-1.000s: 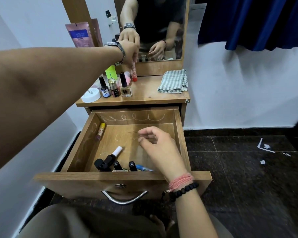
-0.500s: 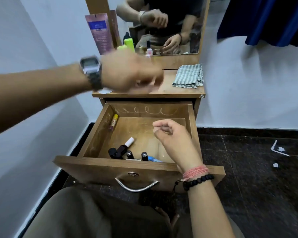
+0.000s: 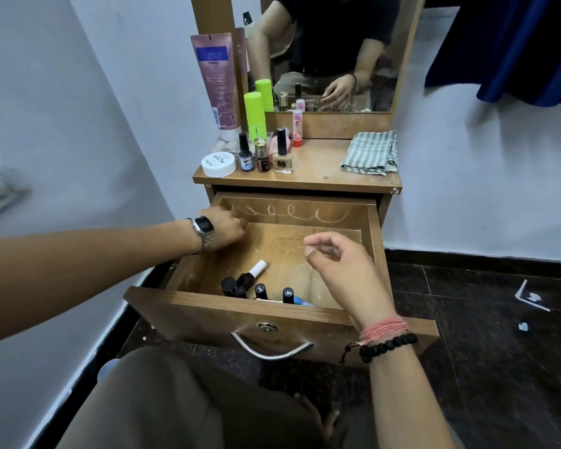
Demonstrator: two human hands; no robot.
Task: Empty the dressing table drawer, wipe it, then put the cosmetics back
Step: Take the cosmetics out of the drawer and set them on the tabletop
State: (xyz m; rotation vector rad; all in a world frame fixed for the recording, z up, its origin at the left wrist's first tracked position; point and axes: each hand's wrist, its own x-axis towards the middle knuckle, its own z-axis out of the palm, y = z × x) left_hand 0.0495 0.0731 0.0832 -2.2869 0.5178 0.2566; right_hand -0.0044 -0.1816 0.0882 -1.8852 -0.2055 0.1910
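drawer pulled out w/ a few cosmetics at its front edge: white-capped bottle, black-capped tubes. left hand curled at the drawer's back-left corner, can't tell if it grips anything. right hand hovers over drawer's right side, fingers loosely bent, holding nothing. nail polish bottles, white jar, green bottle & folded cloth sit on the surface.
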